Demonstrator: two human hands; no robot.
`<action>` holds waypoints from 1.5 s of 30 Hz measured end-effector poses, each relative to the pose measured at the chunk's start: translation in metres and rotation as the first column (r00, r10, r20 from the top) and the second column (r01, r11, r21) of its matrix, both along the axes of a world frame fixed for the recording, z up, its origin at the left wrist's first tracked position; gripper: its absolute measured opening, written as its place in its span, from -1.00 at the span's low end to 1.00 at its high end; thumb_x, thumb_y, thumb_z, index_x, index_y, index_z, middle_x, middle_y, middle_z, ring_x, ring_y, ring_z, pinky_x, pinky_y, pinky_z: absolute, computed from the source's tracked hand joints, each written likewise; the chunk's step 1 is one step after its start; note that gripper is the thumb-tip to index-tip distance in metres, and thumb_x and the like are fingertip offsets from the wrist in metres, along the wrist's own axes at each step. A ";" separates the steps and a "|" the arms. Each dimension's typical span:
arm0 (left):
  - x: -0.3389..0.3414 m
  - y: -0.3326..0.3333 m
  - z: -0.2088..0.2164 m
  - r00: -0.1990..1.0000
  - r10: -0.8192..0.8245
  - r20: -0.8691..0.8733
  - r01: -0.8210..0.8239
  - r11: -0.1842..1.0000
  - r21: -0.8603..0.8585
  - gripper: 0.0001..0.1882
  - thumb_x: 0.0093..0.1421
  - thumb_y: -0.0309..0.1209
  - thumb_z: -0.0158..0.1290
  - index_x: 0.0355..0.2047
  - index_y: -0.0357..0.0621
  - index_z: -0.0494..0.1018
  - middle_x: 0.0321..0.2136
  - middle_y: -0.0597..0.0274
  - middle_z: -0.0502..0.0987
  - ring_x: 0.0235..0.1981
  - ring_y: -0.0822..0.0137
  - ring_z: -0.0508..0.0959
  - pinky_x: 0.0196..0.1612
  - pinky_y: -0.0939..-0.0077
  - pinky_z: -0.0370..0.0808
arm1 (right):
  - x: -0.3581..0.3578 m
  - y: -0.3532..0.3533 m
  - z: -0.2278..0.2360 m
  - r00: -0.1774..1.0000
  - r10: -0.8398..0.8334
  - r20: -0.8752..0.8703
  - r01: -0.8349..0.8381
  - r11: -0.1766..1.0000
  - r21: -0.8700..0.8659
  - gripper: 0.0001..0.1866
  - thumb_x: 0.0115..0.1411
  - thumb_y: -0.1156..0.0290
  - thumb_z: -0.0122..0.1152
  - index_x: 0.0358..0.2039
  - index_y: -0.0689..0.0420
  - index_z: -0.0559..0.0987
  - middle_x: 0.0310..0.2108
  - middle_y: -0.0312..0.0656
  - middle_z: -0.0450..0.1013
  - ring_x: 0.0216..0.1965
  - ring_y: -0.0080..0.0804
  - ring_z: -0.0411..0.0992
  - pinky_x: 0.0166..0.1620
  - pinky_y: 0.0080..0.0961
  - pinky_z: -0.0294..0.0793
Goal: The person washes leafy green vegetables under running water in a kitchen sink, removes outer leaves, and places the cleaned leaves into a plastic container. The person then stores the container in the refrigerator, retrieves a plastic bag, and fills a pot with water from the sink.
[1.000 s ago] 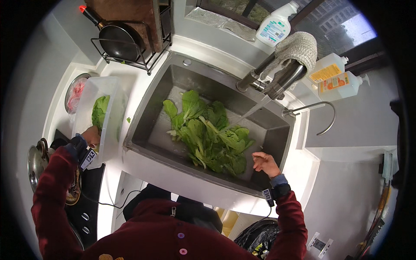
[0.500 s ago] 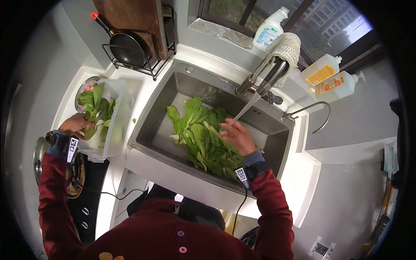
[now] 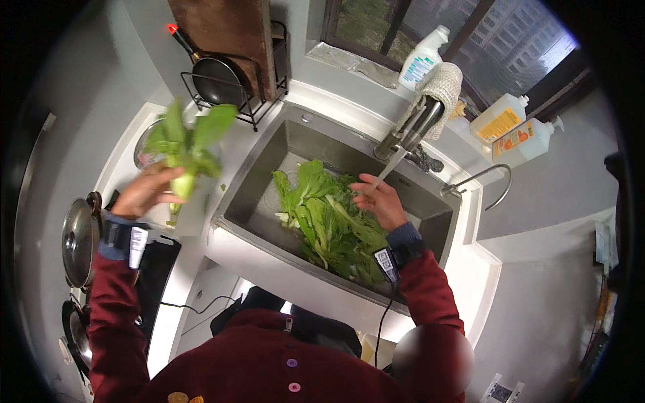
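Of our hands, the left (image 3: 149, 190), left of centre, pinched a leafy bunch (image 3: 191, 138) by its pale stalks, probably to keep its leaves free, while the right (image 3: 379, 205), fingers loosely spread, hovered near the tap's stream (image 3: 396, 160) above the sink's (image 3: 440, 225) central greens (image 3: 319, 221).

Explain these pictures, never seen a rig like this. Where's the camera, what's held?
No robot here: just a person's two bare hands, with a black band on the right wrist. All pictures come from the left of two fisheye cameras worn on the head, looking down, so straight edges bend. The left hand holds a bunch of leafy greens above the white counter. The right hand grips nothing; it is by the water stream from the tap, over loose greens in the grey sink.
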State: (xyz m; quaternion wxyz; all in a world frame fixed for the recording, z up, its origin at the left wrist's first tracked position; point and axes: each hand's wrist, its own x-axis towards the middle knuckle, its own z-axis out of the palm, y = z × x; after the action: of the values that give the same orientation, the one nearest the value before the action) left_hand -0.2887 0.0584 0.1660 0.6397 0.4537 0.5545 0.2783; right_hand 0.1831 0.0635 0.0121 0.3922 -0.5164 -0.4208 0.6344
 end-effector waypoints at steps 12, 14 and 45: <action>0.238 -0.019 -0.118 0.890 -0.300 0.344 0.377 0.908 -0.182 -0.67 0.14 -0.41 0.09 -0.11 -0.29 0.34 -0.18 0.17 0.45 -0.14 0.36 0.48 -0.14 0.42 0.51 | -0.047 -0.096 0.027 0.998 0.066 -0.021 -0.067 0.993 -0.093 -0.62 0.18 0.15 0.12 -0.25 0.26 0.42 -0.42 -0.16 0.42 -0.36 -0.45 0.47 -0.37 -0.58 0.50; 0.251 -0.026 -0.133 0.887 -0.273 0.373 0.372 0.901 -0.225 -0.69 0.13 -0.42 0.10 -0.14 -0.28 0.37 -0.20 0.17 0.47 -0.16 0.36 0.49 -0.14 0.43 0.51 | -0.041 -0.106 0.022 1.000 -0.026 0.005 0.027 0.995 -0.096 -0.69 0.17 0.22 0.16 -0.38 0.25 0.40 -0.44 -0.20 0.41 -0.47 -0.48 0.47 -0.41 -0.62 0.52; 0.275 -0.004 -0.215 0.765 0.371 0.527 -0.011 0.825 -0.565 -0.68 0.16 -0.21 0.06 -0.19 -0.17 0.40 -0.30 0.22 0.50 -0.24 0.34 0.50 -0.07 0.43 0.45 | 0.018 -0.155 -0.020 0.565 -0.743 -0.359 0.699 0.662 -0.269 -0.82 0.23 0.35 0.05 -0.29 0.22 0.44 -0.42 -0.27 0.43 -0.40 -0.50 0.43 -0.25 -0.49 0.55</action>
State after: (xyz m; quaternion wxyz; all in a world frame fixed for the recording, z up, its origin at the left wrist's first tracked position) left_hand -0.0139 0.0546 -0.0486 0.8509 0.0809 0.4143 0.3126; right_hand 0.2010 -0.0912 -0.0080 0.6754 -0.5035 -0.0417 0.5371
